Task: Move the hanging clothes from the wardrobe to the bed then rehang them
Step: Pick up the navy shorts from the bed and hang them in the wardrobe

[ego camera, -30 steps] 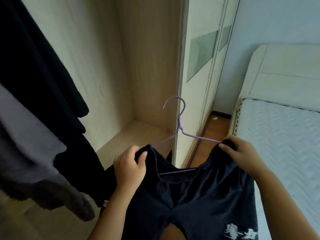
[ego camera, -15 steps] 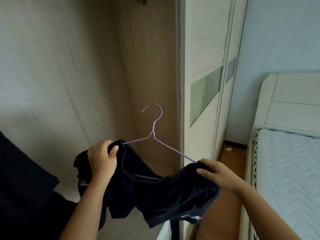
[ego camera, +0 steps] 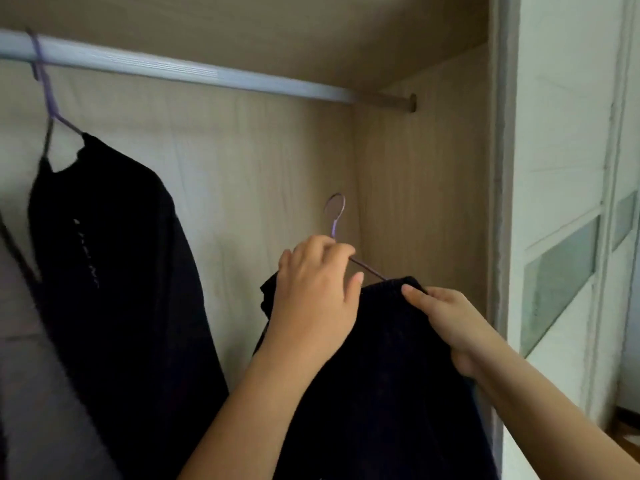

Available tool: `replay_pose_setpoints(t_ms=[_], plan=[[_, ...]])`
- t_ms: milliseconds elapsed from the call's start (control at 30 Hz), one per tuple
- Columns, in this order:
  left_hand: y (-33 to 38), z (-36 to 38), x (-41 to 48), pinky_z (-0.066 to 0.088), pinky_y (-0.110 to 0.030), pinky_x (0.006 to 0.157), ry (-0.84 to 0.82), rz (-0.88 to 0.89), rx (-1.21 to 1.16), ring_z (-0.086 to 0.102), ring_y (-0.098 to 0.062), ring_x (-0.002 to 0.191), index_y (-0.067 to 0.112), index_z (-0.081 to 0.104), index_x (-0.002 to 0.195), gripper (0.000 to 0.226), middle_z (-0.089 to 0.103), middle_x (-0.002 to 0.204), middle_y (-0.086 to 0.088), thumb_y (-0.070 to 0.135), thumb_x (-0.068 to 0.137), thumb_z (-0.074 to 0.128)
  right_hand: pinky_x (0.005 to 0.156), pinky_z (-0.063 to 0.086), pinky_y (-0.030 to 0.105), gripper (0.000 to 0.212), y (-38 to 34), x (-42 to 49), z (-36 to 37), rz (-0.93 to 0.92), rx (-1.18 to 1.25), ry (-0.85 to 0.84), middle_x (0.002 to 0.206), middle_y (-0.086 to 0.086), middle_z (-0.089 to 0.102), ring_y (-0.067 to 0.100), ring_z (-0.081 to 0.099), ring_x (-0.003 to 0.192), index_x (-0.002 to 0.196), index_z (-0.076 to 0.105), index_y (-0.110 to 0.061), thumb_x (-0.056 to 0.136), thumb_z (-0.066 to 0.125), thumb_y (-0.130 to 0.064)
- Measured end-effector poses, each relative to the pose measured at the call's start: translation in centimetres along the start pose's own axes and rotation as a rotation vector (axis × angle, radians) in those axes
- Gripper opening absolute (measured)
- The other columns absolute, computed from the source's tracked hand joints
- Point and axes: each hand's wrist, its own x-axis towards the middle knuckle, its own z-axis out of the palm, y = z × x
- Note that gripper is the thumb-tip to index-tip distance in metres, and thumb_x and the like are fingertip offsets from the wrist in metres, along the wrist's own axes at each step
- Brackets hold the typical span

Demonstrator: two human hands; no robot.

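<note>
My left hand (ego camera: pixel 313 292) curled round the purple hanger (ego camera: pixel 334 227) at its neck, my right hand (ego camera: pixel 446 323) pinching the dark garment (ego camera: pixel 381 375) draped on it, inside the wardrobe, below the rail (ego camera: pixel 207 72); black top (ego camera: pixel 114 254) hung at left

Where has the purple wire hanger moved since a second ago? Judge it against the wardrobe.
Yes: the purple wire hanger moved left, from overlapping the grey wardrobe frame edge into the open compartment.
</note>
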Motion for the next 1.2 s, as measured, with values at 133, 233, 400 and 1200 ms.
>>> replay_pose_setpoints(t_ms=[133, 233, 400, 1200], plan=[[-1.2, -5.4, 1.3, 0.038, -0.038, 0.097, 0.304, 0.164, 0.146, 0.045, -0.017, 0.109, 0.012, 0.063, 0.1, 0.023, 0.06, 0.107, -0.007, 0.021, 0.086, 0.048, 0.076, 0.054, 0.04, 0.037, -3.4, 1.7, 2.6, -0.132, 0.029, 0.007, 0.088, 0.02, 0.071, 0.032, 0.068, 0.078, 0.093, 0.062, 0.008, 0.089, 0.055, -0.028], [-3.0, -9.5, 1.3, 0.034, -0.034, 0.097, 0.487, 0.221, 0.257, 0.048, -0.023, 0.116, 0.011, 0.066, 0.097, 0.017, 0.063, 0.109, -0.009, 0.014, 0.085, 0.054, 0.077, 0.053, 0.043, 0.037, -6.0, 3.0, 4.9, -0.23, 0.052, -0.038, 0.084, 0.02, 0.07, 0.032, 0.067, 0.075, 0.093, 0.062, 0.008, 0.09, 0.053, -0.028], [-6.2, -12.2, 2.0, 0.027, -0.038, 0.102, 0.475, 0.084, 0.471, 0.037, -0.024, 0.125, 0.015, 0.062, 0.108, 0.029, 0.058, 0.122, -0.01, 0.025, 0.083, 0.052, 0.084, 0.052, 0.052, 0.04, -10.1, 5.6, 9.7, -0.364, 0.044, -0.077, 0.095, 0.026, 0.069, 0.04, 0.066, 0.089, 0.092, 0.061, 0.008, 0.088, 0.055, -0.031], [-12.5, -14.7, -1.1, 0.026, 0.004, 0.092, 0.491, -0.162, 0.046, 0.038, 0.021, 0.109, 0.018, 0.061, 0.111, 0.041, 0.048, 0.12, 0.015, 0.04, 0.082, 0.041, 0.058, 0.029, 0.03, 0.038, -15.4, 2.2, 25.3, -0.815, -0.506, -0.002, 0.065, 0.0, 0.044, 0.026, 0.043, 0.067, 0.065, 0.038, -0.01, 0.095, 0.037, -0.033]])
